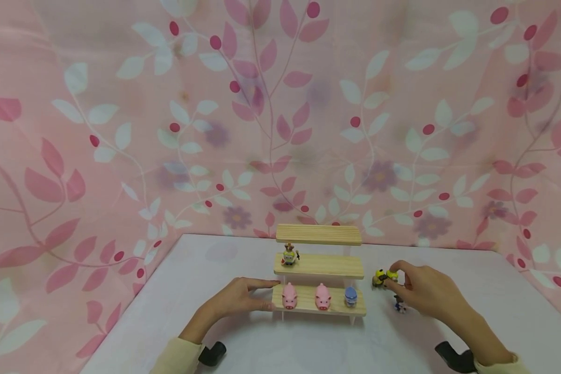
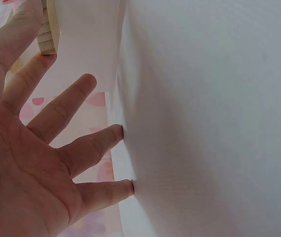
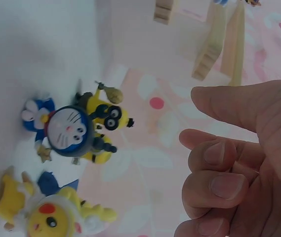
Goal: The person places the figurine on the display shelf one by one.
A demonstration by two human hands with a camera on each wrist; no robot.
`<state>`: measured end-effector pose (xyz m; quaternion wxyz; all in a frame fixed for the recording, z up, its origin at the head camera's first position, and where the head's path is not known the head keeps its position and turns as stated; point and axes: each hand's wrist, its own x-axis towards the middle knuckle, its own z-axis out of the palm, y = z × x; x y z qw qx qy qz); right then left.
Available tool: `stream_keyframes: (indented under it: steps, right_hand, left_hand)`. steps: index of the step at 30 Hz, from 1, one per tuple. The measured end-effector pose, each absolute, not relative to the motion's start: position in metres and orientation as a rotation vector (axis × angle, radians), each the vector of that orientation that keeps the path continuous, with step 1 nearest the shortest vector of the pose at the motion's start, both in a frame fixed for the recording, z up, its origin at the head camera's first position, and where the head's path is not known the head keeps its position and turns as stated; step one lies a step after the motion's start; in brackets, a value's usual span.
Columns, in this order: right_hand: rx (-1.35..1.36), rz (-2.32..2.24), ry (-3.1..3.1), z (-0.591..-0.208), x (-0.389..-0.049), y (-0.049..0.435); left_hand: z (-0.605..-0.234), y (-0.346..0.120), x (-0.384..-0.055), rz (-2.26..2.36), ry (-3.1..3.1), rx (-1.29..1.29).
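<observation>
My left hand pinches the left end of the bottom plank of a three-tier wooden display stand, thumb in front and index finger behind. Its other fingers spread down to the table. Two pink pig figurines and a blue figurine sit on that plank. A yellow figurine with a hat stands on the middle tier. Right of the stand, my right hand hovers over loose figurines, nothing between thumb and index finger. Among them are a Doraemon figurine, a Minion figurine and a Pikachu figurine.
The stand's top plank carries nothing. A white cloth covers the table. Behind it hangs a pink curtain with a leaf pattern. A black wrist mount is on the left wrist, another on the right.
</observation>
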<state>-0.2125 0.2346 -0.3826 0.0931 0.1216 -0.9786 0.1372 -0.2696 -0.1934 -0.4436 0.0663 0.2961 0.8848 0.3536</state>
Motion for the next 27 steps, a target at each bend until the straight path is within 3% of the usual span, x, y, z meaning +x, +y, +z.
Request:
stream_keyframes:
  steps: [27]
  right_hand:
    - [0.271,0.401,-3.022,-0.412,-0.223,0.259]
  left_hand:
    - [-0.445,-0.194,-0.27,1.102,2.63,0.855]
